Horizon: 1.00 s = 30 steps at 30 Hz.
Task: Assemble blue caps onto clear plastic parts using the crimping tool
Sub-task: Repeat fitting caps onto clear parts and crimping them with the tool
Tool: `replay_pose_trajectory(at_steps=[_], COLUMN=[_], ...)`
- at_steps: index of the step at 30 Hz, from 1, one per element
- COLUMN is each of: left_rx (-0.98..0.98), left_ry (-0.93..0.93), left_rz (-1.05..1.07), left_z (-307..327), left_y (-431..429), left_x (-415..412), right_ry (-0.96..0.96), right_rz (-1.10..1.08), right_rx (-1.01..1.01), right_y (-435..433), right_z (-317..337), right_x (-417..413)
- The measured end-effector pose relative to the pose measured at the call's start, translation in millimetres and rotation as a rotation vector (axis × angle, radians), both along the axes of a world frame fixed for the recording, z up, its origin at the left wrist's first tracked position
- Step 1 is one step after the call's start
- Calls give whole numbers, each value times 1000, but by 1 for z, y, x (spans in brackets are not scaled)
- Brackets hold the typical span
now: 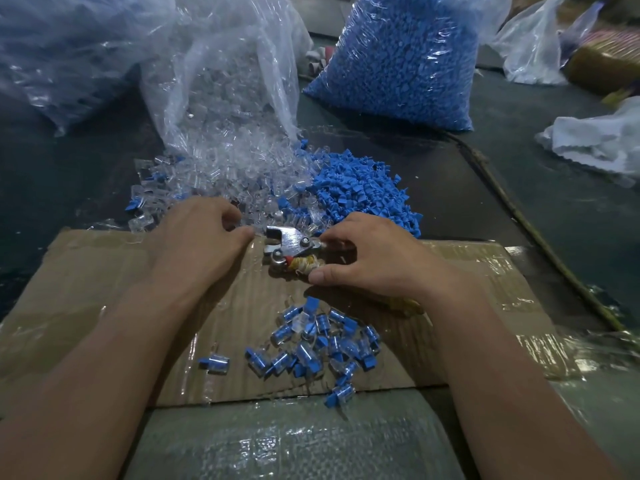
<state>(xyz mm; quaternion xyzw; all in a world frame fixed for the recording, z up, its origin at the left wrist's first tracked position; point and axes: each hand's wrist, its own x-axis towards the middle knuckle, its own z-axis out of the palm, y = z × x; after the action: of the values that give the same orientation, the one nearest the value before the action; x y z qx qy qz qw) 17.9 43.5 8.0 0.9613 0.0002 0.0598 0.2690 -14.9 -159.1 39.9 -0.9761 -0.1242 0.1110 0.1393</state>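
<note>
At the near edge: a woven plastic sheet [294,441], with a taped cardboard sheet [104,282] lying just beyond it. On the cardboard, near-centre, is a loose heap of assembled pieces [325,341], clear bodies with blue caps fitted; a few strays lie to its left and near side. Further out, the right hand [377,258] grips the crimping tool [294,242]: fingers and thumb curled round the string-wrapped handles, metal head pointing left, resting on the far edge of the cardboard. The left hand [197,237] sits just left of the tool head, fingers curled in at the edge of the clear stock, thumb tip close to the head; cannot tell if it has a part pinched. Beyond the hands, the pile of clear plastic parts [221,181] spills from an open clear bag [225,81], with a few blue caps mixed in. The loose blue caps [360,192] are heaped touching that pile on its right. Far centre-right is a full bag of blue caps [405,57]. Far left is another plastic bag [62,46]. Right side: white cloth [602,140] and a thin stick [519,216] running diagonally across the dark table [450,174].
</note>
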Motion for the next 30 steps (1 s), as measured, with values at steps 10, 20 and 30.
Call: replay_pose_trajectory(at_steps=[10, 20, 30], left_rx=[-552, -859, -862], left_ry=[-75, 34, 60], left_rz=[41, -192, -271], left_z=[3, 20, 23], left_y=[-5, -21, -24], left_x=[-9, -28, -32], right_ry=[-308, -350, -283], right_rz=[-232, -414, -401], right_rx=[216, 182, 116], right_y=[-9, -30, -26], right_z=[2, -13, -23], right_x=[4, 18, 26])
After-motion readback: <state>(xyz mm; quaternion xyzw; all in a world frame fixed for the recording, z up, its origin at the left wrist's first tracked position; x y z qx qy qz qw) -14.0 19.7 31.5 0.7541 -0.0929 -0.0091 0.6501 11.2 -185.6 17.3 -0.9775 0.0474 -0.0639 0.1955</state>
